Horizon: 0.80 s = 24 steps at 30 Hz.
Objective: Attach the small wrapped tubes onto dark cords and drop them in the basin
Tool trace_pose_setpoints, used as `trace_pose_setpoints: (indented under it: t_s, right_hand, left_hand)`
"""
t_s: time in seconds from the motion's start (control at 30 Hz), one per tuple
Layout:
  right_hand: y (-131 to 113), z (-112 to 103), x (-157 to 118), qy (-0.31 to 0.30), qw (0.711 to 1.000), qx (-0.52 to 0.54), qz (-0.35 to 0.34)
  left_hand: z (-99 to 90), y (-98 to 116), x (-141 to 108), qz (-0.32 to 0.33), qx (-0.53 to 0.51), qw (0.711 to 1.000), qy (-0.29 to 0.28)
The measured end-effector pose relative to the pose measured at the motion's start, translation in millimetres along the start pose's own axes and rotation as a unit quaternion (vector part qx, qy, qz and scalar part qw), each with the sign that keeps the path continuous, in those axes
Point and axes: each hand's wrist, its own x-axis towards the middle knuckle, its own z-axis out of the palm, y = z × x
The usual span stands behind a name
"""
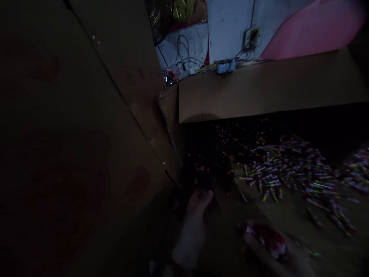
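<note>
Right hand (pixel 294 256), at lower right: fingers closed about a red-and-white item (pixel 269 239), which is held low over a dim brown surface (pixel 230 227) (blurred; whether one piece or several is gripped cannot be told).

Left hand (pixel 198 204), at lower centre: thumb and hand outline are seen beside the cardboard panel (pixel 112 127). The other fingers are lost in shadow; whether they are apart, together or clamped on something cannot be told. A dark shape just beside the thumb is too dim to be named.

Heap of small stick-like pieces (pixel 302 169), at right: striped in white, yellow and red, jumbled at many angles, lying beyond the right hand. One loose stick (pixel 242 193) is set apart at the heap's near left edge. Bright specks are scattered farther left on a dark patch.

Surroundings: cardboard flap (pixel 259 88) along the far side; pale wall behind, fitted with a socket (pixel 251 37); blue-grey block (pixel 225 67) among cables; pink sheet (pixel 314 30) at upper right; part of a fan guard (pixel 160 19) at upper left.

Handling note: the gathered item is judged best kept in a light, even grip, low over the surface, so that nothing is crushed or spilled. Stronger light would be advised, small pieces being easily missed in such gloom.
</note>
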Motion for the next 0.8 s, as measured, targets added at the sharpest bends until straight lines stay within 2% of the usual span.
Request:
trace_pose_setpoints:
  t_s: [0.13,0.27,0.4,0.63,0.8]
  right_hand:
    - [-24,-1,2,0.020,0.999,0.022,-0.035]
    - [-32,2,-4,0.022,0.993,0.012,-0.114]
    - [-37,7,-10,0.023,0.982,0.026,-0.187]
    - [-31,6,-11,-0.009,0.979,0.032,-0.201]
    - [-15,7,-20,-0.027,0.989,0.038,-0.140]
  left_hand:
    - [5.4,6,-16,0.032,0.028,0.999,0.024]
    - [5.9,12,-25,0.029,0.073,0.997,-0.006]
    - [9.6,16,-33,0.033,0.104,0.994,-0.008]
    - [14.1,20,-42,0.047,0.150,0.988,-0.001]
    - [15.8,19,-43,0.050,0.129,0.990,0.018]
